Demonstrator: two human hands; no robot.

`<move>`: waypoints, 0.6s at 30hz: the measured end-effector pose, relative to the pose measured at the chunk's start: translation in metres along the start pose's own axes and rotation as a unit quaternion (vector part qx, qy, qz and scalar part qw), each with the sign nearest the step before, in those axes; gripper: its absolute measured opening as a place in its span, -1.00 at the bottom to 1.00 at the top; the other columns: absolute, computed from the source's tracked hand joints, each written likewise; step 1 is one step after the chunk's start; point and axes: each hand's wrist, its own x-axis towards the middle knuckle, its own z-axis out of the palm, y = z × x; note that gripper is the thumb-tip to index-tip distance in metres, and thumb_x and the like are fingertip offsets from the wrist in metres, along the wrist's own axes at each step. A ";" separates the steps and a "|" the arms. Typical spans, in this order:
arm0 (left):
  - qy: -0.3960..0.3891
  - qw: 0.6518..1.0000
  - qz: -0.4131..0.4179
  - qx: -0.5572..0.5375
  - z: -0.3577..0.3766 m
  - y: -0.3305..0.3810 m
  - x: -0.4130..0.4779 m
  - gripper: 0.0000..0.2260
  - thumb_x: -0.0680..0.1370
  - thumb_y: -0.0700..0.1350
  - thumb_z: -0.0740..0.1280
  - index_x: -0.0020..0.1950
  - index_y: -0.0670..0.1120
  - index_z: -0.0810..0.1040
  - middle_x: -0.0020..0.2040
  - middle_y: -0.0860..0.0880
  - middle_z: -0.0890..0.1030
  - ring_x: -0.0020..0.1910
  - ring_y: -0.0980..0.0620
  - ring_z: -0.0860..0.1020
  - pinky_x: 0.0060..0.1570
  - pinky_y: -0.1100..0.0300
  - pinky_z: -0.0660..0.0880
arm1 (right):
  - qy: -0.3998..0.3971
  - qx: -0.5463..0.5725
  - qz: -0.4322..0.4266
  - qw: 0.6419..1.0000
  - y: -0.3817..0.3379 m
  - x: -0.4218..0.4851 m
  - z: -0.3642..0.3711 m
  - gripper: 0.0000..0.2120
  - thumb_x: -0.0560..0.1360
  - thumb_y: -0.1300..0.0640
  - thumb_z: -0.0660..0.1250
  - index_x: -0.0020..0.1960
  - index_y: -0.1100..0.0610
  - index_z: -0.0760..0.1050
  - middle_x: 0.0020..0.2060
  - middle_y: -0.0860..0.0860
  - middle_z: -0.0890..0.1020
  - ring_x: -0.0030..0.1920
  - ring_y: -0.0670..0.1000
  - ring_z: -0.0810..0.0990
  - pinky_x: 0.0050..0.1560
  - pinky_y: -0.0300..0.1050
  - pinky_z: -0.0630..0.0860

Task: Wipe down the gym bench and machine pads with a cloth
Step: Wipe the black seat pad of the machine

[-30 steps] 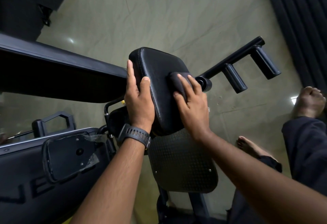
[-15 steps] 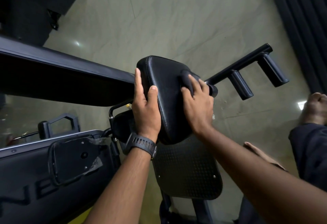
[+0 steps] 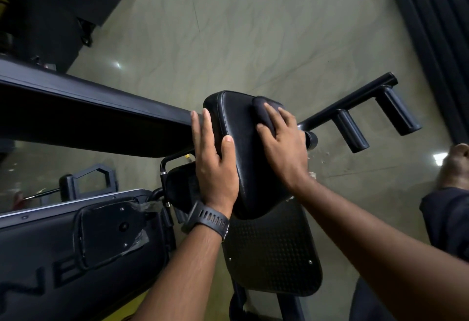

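**Floor** [image 3: 253, 29]: pale green-grey tile, glossy, with spots of light reflected in it.

**Machine beam** [image 3: 88, 107]: black. It runs in from your left and meets the pad's left edge behind your fingers.

**Shroud** [image 3: 38, 257]: black housing at lower left. It carries raised letters, which the frame edge cuts off.

**Wall panel** [image 3: 444, 41]: black and ribbed, at upper right.

**Plate** [image 3: 271, 252]: black and dimpled, directly below the pad, which hides its upper edge.

**Pad** [image 3: 238, 168]: black stitched upholstery, a rounded square. It is tilted with its face toward you and sits in the centre of view.

**Peg bar** [image 3: 355, 107]: a black tube reaching out to the right from behind the pad, with two short pegs on it.

**Hands:** your hands are apart, both on the pad, one at each side.
- **Left hand** [image 3: 215, 168]: the fingers are straight and laid along the pad's left edge. The thumb lies across the face, so you are bracing the pad.
- **Right hand** [image 3: 284, 148]: the fingers are spread and nearly flat, pressing the cloth against the upper right of the pad's face. The thumb rests on the pad just beside the cloth's lower end.

**Foot** [image 3: 454, 166]: bare and blurred, at the right edge of view.

**Cloth** [image 3: 262, 115]: dark and bunched into a small wad. It lies under your right fingers and touches the pad near its top right corner. Its upper end shows beyond your fingertips.

**Watch** [image 3: 208, 219]: a dark perforated strap on your left wrist.
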 end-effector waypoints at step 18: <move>-0.001 0.988 0.130 0.078 0.001 -0.009 0.003 -0.51 0.66 -0.13 0.11 0.58 -0.25 0.23 0.61 -0.19 0.20 0.61 0.14 0.12 0.54 0.26 0.15 | 0.041 0.004 -0.129 0.991 -0.025 -0.011 0.005 -0.47 0.56 -0.19 0.18 0.53 -0.31 0.26 0.54 -0.12 0.27 0.39 0.14 0.36 0.41 0.11 0.33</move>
